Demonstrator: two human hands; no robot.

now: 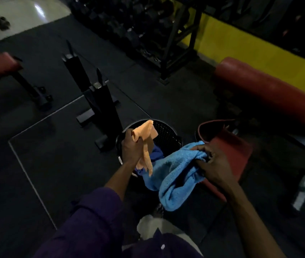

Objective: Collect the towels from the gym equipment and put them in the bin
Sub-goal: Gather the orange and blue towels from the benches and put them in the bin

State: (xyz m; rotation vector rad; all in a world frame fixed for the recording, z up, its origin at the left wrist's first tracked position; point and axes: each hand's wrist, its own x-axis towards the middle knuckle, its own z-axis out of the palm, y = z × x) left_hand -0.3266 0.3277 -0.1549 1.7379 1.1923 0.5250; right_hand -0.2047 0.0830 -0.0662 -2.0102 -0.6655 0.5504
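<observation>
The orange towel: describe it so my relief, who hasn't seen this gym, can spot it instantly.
Find the black perforated bin on the dark floor, between the black metal stand and the red bench. Directly over its rim, the left hand grips the orange towel, which hangs in a narrow strip. It is smaller and thinner than the fluffy light blue towel in the right hand.

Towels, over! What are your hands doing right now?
Left hand grips orange towel over bin. Right hand holds blue towel beside it. Nothing blocking.
</observation>
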